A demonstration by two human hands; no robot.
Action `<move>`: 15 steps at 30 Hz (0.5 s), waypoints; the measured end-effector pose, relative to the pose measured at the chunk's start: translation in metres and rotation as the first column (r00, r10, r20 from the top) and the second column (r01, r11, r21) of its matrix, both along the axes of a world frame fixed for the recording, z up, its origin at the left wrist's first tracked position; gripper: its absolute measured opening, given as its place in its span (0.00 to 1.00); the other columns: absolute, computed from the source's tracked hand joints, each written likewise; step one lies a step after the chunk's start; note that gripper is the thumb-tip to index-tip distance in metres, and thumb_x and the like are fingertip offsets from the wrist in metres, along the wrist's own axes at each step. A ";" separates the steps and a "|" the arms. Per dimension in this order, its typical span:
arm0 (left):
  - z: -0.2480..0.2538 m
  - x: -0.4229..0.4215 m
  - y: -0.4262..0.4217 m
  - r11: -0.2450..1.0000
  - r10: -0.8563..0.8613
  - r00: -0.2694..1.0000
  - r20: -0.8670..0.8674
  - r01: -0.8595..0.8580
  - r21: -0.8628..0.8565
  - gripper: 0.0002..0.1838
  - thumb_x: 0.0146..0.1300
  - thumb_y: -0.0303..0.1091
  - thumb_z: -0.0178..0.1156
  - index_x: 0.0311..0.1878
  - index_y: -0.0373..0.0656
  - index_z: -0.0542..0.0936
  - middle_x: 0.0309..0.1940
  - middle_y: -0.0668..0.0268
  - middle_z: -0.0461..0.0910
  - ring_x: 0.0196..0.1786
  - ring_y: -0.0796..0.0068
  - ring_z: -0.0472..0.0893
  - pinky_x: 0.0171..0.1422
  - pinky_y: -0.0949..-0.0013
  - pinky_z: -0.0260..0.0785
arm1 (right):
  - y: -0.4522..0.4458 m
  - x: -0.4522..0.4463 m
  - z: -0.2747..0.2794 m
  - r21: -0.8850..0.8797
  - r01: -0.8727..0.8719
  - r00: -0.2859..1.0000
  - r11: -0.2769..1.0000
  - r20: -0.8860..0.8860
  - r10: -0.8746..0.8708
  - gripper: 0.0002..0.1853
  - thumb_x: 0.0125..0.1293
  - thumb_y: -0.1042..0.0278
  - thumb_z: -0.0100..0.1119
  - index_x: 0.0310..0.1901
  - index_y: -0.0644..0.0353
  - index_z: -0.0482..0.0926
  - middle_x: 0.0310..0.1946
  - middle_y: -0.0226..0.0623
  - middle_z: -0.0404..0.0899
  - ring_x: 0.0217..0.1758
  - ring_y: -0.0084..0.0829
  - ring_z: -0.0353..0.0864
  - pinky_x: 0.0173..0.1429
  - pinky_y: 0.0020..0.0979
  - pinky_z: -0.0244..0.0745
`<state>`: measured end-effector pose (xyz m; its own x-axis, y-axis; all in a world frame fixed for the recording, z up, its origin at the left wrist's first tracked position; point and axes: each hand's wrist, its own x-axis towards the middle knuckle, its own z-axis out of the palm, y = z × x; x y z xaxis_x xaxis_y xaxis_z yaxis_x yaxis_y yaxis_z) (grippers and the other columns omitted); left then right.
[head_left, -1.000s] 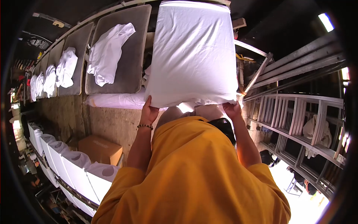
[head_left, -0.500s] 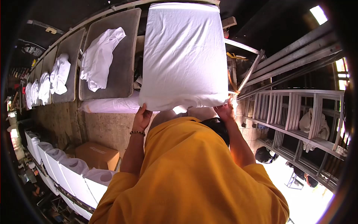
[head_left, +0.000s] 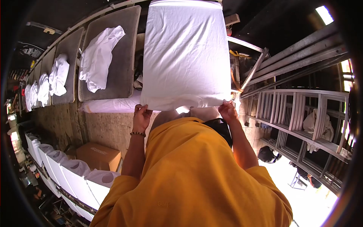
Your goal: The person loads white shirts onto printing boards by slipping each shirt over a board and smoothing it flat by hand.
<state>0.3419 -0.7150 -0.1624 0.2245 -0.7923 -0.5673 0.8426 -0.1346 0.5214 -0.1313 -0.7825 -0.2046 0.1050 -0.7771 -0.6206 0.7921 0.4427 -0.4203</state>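
A white shirt (head_left: 187, 56) is stretched over a flat board directly in front of me, with soft creases running across it. Its near hem hangs a little loose above my legs. At the near left corner, my left hand (head_left: 141, 116) is closed, thumb and fingers pinching the hem. The near right corner is pinched in the same way by my right hand (head_left: 228, 112). The shirt hides the board beneath it.
To the left, a row of dark boards (head_left: 124, 49) carries bunched white shirts (head_left: 100, 58). White-covered panels (head_left: 98, 185) and a cardboard box (head_left: 99, 156) sit lower left. Metal ladders (head_left: 291, 117) with a hanging cloth (head_left: 317, 126) stand at right.
My left hand has shifted slightly left and up along the hem. My right hand has risen a little at its corner. The shirt appears slightly higher in view.
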 end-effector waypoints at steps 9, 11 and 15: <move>0.021 0.014 0.005 0.987 -0.138 0.965 0.224 0.115 0.111 0.09 0.67 0.20 0.57 0.46 0.39 0.82 0.47 0.62 0.82 0.51 0.65 0.81 0.60 0.60 0.75 | 0.015 -0.011 0.037 0.009 -0.069 0.997 0.998 -0.036 0.069 0.10 0.66 0.80 0.58 0.42 0.50 0.78 0.38 0.26 0.79 0.41 0.27 0.77 0.49 0.30 0.71; 0.037 0.009 0.004 0.984 -0.154 0.962 0.225 0.130 0.120 0.09 0.66 0.20 0.58 0.48 0.39 0.82 0.48 0.62 0.82 0.51 0.65 0.81 0.60 0.59 0.75 | 0.014 0.005 0.066 0.025 -0.025 0.996 0.999 -0.080 0.027 0.10 0.65 0.80 0.60 0.42 0.50 0.78 0.39 0.27 0.79 0.45 0.28 0.78 0.55 0.34 0.71; 0.050 0.004 0.005 0.986 -0.167 0.958 0.233 0.155 0.067 0.08 0.67 0.20 0.59 0.48 0.40 0.80 0.48 0.62 0.82 0.50 0.66 0.81 0.61 0.60 0.74 | 0.017 0.011 0.063 -0.052 -0.021 0.995 0.998 -0.098 0.016 0.10 0.65 0.80 0.62 0.42 0.50 0.77 0.42 0.29 0.80 0.53 0.29 0.79 0.66 0.42 0.69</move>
<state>0.3458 -0.7102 -0.1123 0.2288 -0.8023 -0.5513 0.6610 -0.2877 0.6930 -0.1201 -0.7658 -0.1416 0.0610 -0.8075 -0.5867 0.7381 0.4322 -0.5181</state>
